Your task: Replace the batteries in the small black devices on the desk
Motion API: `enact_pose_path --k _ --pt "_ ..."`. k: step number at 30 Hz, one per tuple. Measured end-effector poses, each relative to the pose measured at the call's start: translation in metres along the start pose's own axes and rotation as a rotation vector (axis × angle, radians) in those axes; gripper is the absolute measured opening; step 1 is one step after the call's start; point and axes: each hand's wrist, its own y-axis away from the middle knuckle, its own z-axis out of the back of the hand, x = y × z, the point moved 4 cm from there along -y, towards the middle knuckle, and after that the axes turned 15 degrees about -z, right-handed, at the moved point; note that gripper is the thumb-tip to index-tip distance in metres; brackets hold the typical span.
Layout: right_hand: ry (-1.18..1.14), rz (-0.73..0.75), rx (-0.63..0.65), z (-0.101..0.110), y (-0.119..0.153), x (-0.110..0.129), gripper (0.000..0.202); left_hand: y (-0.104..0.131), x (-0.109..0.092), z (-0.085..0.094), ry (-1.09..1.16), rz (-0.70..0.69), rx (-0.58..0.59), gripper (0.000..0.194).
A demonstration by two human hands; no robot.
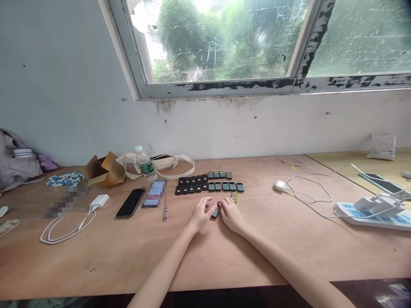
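My left hand (202, 214) and my right hand (232, 215) meet at the table's middle over a small black remote half with a green circuit board (215, 213). Fingers of both hands close around its upper end, where a bit of yellow shows; they hide what exactly they pinch. Just beyond my right hand lie several small yellow-and-silver batteries (234, 197). Past my hands stand two rows of similar open remote halves with green boards (225, 186). To their left are two rows of black remote covers (192, 187), each with a small pale mark.
Left of my hands lie a screwdriver (165, 214), a blurred sheet (154, 193) and a black phone (129, 203). A water bottle (147, 164), an open cardboard box (107, 171) and a white charger cable (61, 239) stand or lie farther left. At right is a power strip (362, 219) with cables.
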Motion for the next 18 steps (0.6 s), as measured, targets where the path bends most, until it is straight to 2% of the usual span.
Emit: enact_pose_path --k 2,4,9,11,15,18 --pt "-0.013 -0.049 -0.015 -0.001 -0.001 -0.007 0.022 0.002 -0.005 -0.002 -0.018 -0.033 0.065 0.056" --pt "-0.061 -0.051 -0.004 -0.003 -0.002 -0.010 0.025 0.003 -0.011 -0.002 -0.009 -0.081 0.105 0.063" --pt "-0.237 0.006 0.080 -0.004 -0.002 -0.011 0.037 0.000 -0.017 0.003 -0.001 -0.183 0.102 0.047" --pt "-0.269 -0.017 0.065 -0.004 -0.002 -0.013 0.033 -0.001 -0.017 0.005 -0.055 -0.199 0.094 0.042" --pt "-0.277 -0.045 0.033 -0.003 0.000 -0.016 0.020 -0.002 -0.013 0.005 -0.063 -0.182 0.143 0.018" --pt "-0.247 -0.044 0.040 -0.003 0.001 -0.016 0.016 -0.002 -0.010 0.004 -0.053 -0.185 0.160 0.013"
